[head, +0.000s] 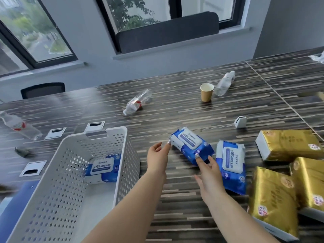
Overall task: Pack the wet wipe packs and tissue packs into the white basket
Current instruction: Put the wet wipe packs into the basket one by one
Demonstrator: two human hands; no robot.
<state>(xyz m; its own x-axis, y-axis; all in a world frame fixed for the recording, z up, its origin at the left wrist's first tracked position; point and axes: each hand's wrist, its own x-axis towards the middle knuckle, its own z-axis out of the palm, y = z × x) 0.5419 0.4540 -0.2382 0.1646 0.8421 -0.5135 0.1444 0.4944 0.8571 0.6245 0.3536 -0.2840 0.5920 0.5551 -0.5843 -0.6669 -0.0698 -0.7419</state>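
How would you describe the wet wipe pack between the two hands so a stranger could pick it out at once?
Start at the perforated white plastic basket on the striped dark table. Just right of its far corner lies a blue-and-white wet wipe pack, angled, touched by fingertips of the left hand and right hand. Unlike the matching pack beside the gold tissue packs, it sits nearest the basket.

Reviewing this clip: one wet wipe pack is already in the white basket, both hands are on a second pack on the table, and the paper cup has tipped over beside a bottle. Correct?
Not quite. In the head view the paper cup stands upright beside a lying bottle. The rest holds: one wet wipe pack lies in the white basket, and the left hand and right hand touch a second pack.
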